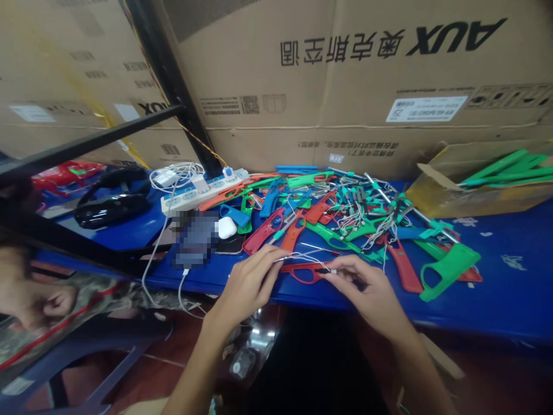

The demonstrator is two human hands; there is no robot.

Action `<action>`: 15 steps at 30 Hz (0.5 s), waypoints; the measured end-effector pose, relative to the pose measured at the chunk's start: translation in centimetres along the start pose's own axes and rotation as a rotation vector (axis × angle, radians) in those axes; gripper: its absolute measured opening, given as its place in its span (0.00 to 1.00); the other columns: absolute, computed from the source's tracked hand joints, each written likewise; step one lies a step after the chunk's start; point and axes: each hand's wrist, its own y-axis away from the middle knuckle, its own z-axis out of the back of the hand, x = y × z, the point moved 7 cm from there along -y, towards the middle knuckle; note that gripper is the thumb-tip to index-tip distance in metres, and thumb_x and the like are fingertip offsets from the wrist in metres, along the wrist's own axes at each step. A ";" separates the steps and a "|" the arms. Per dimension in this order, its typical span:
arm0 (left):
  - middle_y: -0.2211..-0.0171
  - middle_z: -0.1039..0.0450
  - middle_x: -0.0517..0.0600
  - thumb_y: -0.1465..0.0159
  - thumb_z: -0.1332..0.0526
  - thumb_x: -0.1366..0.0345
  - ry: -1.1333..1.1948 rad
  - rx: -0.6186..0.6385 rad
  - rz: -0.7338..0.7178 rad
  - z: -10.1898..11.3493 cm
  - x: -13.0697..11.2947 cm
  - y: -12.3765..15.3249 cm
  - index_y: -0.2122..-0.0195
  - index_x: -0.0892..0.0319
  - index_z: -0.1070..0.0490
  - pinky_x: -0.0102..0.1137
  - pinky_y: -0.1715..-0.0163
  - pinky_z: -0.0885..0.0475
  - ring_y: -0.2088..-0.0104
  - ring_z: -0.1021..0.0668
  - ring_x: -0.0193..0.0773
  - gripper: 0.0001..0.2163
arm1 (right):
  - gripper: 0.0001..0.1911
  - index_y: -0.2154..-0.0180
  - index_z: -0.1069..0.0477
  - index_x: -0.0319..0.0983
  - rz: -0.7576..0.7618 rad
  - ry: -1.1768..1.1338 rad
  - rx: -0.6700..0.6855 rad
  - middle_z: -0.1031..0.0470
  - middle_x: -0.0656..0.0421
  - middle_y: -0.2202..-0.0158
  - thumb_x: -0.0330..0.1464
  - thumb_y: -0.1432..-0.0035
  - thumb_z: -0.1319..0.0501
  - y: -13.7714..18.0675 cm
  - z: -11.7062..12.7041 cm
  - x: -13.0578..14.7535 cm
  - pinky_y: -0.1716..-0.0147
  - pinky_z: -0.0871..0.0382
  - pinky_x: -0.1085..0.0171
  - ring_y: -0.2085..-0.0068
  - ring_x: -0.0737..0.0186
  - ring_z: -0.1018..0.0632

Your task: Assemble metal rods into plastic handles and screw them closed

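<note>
My left hand is closed in a pinch on one end of a thin white wire at the table's front edge. In my right hand, thumb and fingers pinch a small black igniter-like piece with a white tip, where the wire's other end runs. Between the hands lies a red lighter casing with a trigger loop, close to the fingers of both. Beyond them spreads a heap of red, green, blue and orange casings, among them a green casing at right. Metal tubes and black pieces with white wires lie on the heap.
A power strip with cables, a phone and a white earbud case lie left. An open carton holds green strips at right. Large cardboard boxes stand behind. Another person's hand is at far left.
</note>
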 end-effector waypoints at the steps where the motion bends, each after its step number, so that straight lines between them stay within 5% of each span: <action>1: 0.49 0.24 0.53 0.25 0.46 0.70 -0.007 0.025 0.001 -0.1 0.1 -0.1 0.42 0.54 0.31 0.31 0.54 0.26 0.52 0.20 0.39 0.13 | 0.10 0.59 0.23 0.43 -0.009 -0.010 0.006 0.22 0.59 0.66 0.41 0.36 0.34 0.0 0.0 -0.1 0.71 0.32 0.65 0.69 0.63 0.25; 6: 0.51 0.24 0.52 0.25 0.46 0.68 0.014 0.073 0.019 -0.1 0.4 -0.3 0.44 0.54 0.31 0.32 0.56 0.26 0.54 0.19 0.38 0.11 | 0.11 0.61 0.22 0.42 -0.038 0.015 0.019 0.22 0.59 0.67 0.43 0.38 0.33 -0.1 0.0 -0.3 0.72 0.32 0.65 0.70 0.63 0.25; 15: 0.53 0.23 0.52 0.27 0.43 0.71 0.014 -0.073 0.024 0.0 0.2 0.4 0.45 0.55 0.29 0.32 0.54 0.26 0.53 0.20 0.39 0.12 | 0.09 0.61 0.20 0.43 0.023 0.123 -0.008 0.22 0.60 0.69 0.41 0.36 0.33 -0.1 0.3 0.3 0.75 0.34 0.64 0.72 0.63 0.27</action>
